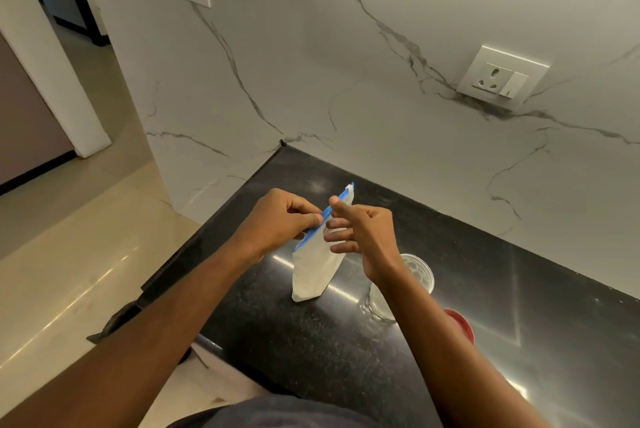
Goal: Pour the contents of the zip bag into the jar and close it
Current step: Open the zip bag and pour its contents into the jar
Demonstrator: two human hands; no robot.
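Black polished stone makes the counter (311,341), and it meets a white marble wall (381,63) with grey veins. In the head view, the bag (313,271) stands upright on the counter, near the middle of the picture, with its bottom edge touching the stone. It is full of something white, and a blue zip strip (313,233) runs along its top edge, tilted up toward the wall.

The left hand (277,219) is closed in a pinch on the left side of the strip, thumb and fingers pressed on it. The right hand (363,231) pinches the strip from the other side, with the thumb on top and the index finger; its other fingers are spread loosely and lie against the bag's side. Whether the zip is already parted, I cannot tell.

The jar (415,275) is of clear glass and stands on the counter just to the right of the bag, partly hidden behind the right wrist. Its mouth is open, with no lid on it. A red lid (462,323) lies on the counter near the jar, on the side nearer to the person, mostly covered by the right forearm.

Two white sockets (502,79) are set in the wall, one on the upper left and one on the right. At the left, a beige floor (69,271) is seen beyond the counter edge.
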